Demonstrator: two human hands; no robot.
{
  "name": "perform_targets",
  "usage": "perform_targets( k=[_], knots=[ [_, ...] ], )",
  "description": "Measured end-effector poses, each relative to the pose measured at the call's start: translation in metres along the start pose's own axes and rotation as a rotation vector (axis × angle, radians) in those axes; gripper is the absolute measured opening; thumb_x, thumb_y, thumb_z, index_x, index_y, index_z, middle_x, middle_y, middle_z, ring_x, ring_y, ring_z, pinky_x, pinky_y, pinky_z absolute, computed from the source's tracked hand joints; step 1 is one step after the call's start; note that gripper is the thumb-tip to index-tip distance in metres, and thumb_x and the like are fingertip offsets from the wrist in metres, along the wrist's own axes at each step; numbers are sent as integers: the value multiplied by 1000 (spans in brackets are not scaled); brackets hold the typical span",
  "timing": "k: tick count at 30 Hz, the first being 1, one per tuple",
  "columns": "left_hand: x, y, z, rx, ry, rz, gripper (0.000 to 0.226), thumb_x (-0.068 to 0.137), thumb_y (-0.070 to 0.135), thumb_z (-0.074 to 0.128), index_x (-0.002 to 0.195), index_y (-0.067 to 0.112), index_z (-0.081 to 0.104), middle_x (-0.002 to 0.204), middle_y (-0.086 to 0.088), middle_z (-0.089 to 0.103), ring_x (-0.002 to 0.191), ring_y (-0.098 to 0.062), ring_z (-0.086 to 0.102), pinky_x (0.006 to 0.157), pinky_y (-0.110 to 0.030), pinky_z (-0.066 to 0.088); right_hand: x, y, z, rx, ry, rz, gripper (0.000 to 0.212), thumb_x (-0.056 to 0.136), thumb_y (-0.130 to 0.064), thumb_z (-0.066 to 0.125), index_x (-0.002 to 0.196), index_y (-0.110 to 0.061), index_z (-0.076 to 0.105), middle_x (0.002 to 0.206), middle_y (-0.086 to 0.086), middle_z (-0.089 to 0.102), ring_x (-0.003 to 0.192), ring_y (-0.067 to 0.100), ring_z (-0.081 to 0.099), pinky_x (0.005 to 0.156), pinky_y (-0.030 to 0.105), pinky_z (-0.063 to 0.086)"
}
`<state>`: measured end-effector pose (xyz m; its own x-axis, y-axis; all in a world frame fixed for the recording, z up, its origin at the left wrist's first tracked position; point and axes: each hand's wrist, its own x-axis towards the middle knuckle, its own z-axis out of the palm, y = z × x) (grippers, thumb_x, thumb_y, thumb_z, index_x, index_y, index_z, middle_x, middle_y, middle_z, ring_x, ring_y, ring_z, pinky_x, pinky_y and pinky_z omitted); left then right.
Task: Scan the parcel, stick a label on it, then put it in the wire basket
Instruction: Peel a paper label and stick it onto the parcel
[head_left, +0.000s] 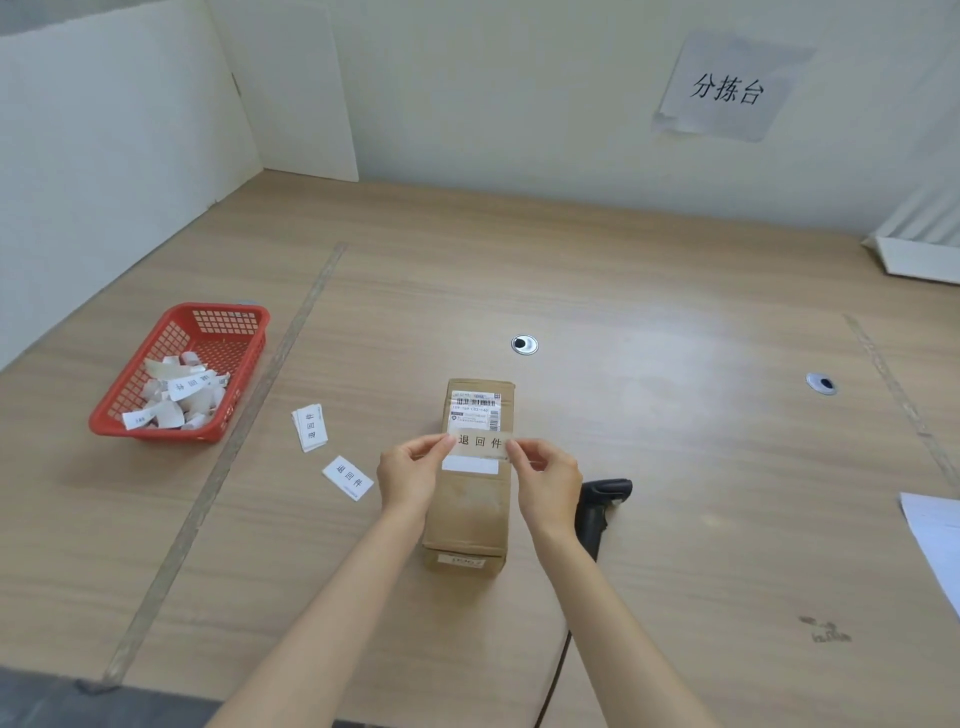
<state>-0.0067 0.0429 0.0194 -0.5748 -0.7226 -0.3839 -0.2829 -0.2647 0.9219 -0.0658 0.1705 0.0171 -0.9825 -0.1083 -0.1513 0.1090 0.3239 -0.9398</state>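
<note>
A long brown cardboard parcel lies flat on the wooden table, with a printed barcode label near its far end. A label with three black characters is stretched across the parcel just below the barcode label. My left hand pinches its left end and my right hand pinches its right end. A black handheld scanner lies on the table right of the parcel, partly hidden by my right forearm. No wire basket is in view.
A red plastic basket holding several paper scraps stands at the left. A small stack of labels and one loose label lie between it and the parcel. White sheets overhang the right edge. A white box sits far right.
</note>
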Motion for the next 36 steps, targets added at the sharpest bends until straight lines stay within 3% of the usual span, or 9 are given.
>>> perform_targets(
  k=[3, 7, 12, 17, 23, 28, 36],
  knots=[
    [-2, -12, -3, 70, -3, 8, 12, 80, 15, 74, 91, 10, 76, 91, -2, 75, 88, -13, 68, 87, -25, 50, -4, 10, 3, 0, -5, 36, 9, 86, -19, 70, 87, -13, 77, 74, -5, 71, 75, 14, 67, 66, 16, 47],
    [-5, -25, -9, 135, 23, 31, 12, 77, 12, 76, 89, 13, 76, 81, 5, 72, 75, 1, 64, 67, -8, 45, -13, 21, 4, 7, 15, 65, 10, 84, -14, 72, 92, -12, 78, 72, -7, 69, 67, -1, 63, 61, 4, 45],
    [-2, -40, -14, 229, 46, 35, 12, 74, 19, 78, 66, 26, 72, 74, 6, 74, 76, -12, 68, 75, -27, 51, -20, 30, 8, -73, 33, 83, 2, 80, -19, 75, 81, -18, 75, 70, -8, 69, 69, 5, 63, 62, 16, 46],
    [-5, -48, -10, 285, 97, 18, 14, 76, 25, 76, 64, 28, 69, 78, 5, 72, 78, -15, 64, 69, -26, 44, -28, 36, 14, -207, 47, 116, 5, 81, -24, 70, 76, -23, 69, 71, -12, 66, 71, 12, 63, 68, 30, 49],
    [-4, -58, -9, 407, 119, -38, 9, 79, 28, 72, 74, 20, 70, 99, 1, 64, 85, -14, 55, 74, -27, 39, -30, 41, 13, -241, 58, 138, 5, 81, -25, 70, 80, -22, 74, 73, -11, 68, 71, 11, 61, 63, 26, 43],
    [-5, -61, -9, 447, 122, -13, 11, 80, 28, 71, 75, 19, 70, 100, 1, 60, 85, -13, 52, 72, -27, 38, -30, 41, 15, -270, 80, 127, 5, 81, -27, 72, 80, -23, 75, 74, -10, 70, 70, 11, 61, 68, 28, 48],
    [2, -64, -10, 467, 127, -21, 13, 77, 34, 73, 70, 23, 70, 97, 2, 66, 89, -16, 61, 73, -31, 47, -29, 43, 18, -330, 108, 106, 5, 78, -27, 71, 82, -25, 74, 79, -8, 75, 76, 14, 66, 72, 29, 50]
  ],
)
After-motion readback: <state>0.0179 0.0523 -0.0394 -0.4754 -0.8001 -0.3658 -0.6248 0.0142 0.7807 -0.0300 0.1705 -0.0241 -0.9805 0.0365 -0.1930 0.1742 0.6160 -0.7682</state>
